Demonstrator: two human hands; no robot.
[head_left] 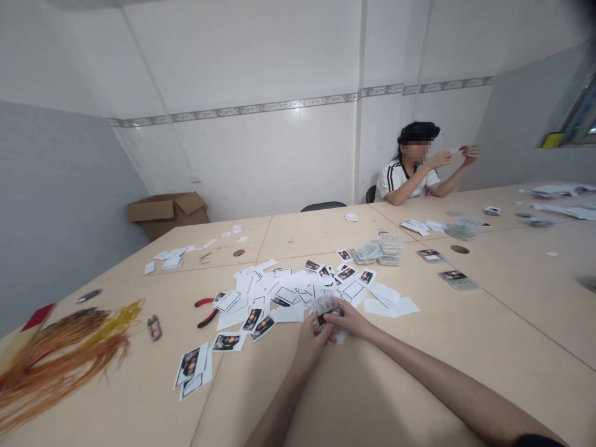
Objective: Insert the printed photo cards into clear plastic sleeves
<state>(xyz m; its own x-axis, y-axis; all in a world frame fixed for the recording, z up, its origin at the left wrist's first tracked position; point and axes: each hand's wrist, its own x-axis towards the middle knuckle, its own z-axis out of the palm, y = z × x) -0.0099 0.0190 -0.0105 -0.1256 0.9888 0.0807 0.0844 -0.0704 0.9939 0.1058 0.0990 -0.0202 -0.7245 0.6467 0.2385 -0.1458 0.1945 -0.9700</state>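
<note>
Close to the table's near side, my left hand point(313, 338) and my right hand point(350, 319) are both closed around a clear plastic pack point(325, 304) with a dark printed card. The right thumb lies across its front, and the fingers partly hide it. Just beyond my hands spreads a loose heap of white paper cards point(284, 288), some blank with black frames. Dark printed cards point(252, 320) lie at its near left edge. Similar clear packs point(390, 248) are stacked past the heap, to the right.
Red-handled pliers point(207, 313) sit left of the heap. Further left are a pink clip-like item point(154, 328) and orange and yellow cords point(69, 347). A co-worker point(414, 167) sits across the table at the right. An open cardboard box point(170, 211) stands beyond the far left edge.
</note>
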